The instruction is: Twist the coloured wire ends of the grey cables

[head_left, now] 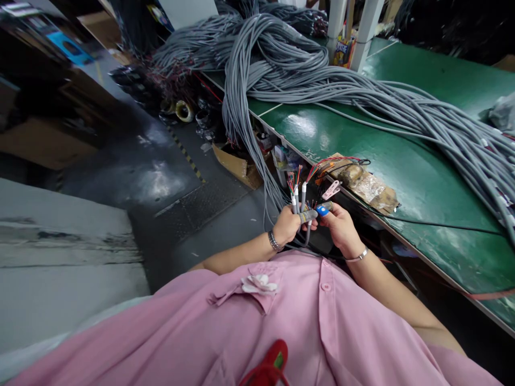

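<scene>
My left hand (286, 225) is closed around several grey cables (296, 203), with a grey finger cover on one finger. Their stripped ends stand upright, fanning into thin red, green and dark wires (293, 182) above white collars. Close beside it, my right hand (337, 222) pinches with thumb and finger at the small coloured wires of one cable end. Its thumb wears a blue cover (322, 210). What exactly lies between these fingertips is too small to make out. A pink clothes peg (331, 190) sits just beyond the right hand, at the bench edge.
A thick bundle of grey cables (277, 59) lies across the green bench (410, 177) and hangs over its edge. A tape-wrapped block (366, 187) lies near that edge. On the floor are an open cardboard box (235, 163) and tape rolls (184, 111). White posts (364, 40) stand behind.
</scene>
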The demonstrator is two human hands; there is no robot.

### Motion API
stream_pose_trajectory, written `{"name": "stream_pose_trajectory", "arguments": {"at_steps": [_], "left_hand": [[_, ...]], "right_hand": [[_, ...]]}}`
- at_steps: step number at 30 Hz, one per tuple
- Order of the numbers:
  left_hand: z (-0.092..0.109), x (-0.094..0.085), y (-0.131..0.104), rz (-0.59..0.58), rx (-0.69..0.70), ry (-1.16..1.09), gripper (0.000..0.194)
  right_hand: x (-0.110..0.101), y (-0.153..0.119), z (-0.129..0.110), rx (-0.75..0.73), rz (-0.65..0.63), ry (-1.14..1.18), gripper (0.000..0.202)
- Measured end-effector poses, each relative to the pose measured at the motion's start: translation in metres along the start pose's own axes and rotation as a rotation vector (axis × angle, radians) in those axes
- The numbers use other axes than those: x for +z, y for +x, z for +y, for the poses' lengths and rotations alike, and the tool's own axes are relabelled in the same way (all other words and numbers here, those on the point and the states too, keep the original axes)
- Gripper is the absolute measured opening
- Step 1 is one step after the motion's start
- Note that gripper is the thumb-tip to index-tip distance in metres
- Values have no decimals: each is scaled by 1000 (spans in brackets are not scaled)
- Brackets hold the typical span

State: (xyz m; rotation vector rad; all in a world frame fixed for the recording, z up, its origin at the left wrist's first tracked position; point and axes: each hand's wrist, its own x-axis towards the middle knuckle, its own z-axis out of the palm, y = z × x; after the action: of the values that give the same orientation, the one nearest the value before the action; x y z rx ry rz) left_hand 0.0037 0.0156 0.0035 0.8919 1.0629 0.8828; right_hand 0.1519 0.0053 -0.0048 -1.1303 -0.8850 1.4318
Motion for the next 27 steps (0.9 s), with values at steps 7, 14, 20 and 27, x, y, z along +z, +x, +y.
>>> {"name": "stream_pose_trajectory", "arguments": {"at_steps": [7,14,20,27], "left_hand": [[2,-2,2,60,35,-54,38],[-3,-3,4,102,130,-70,34],[-2,-1,5,117,149,-49,34],[-2,4,3,95,94,3,36]], "right_hand": [[-2,0,6,-5,13,16,27],[-1,-4,6,-7,3,-11,23],[-5,-4,3,44,-80,2,25],[2,0,-1,16,-30,38,23]]}}
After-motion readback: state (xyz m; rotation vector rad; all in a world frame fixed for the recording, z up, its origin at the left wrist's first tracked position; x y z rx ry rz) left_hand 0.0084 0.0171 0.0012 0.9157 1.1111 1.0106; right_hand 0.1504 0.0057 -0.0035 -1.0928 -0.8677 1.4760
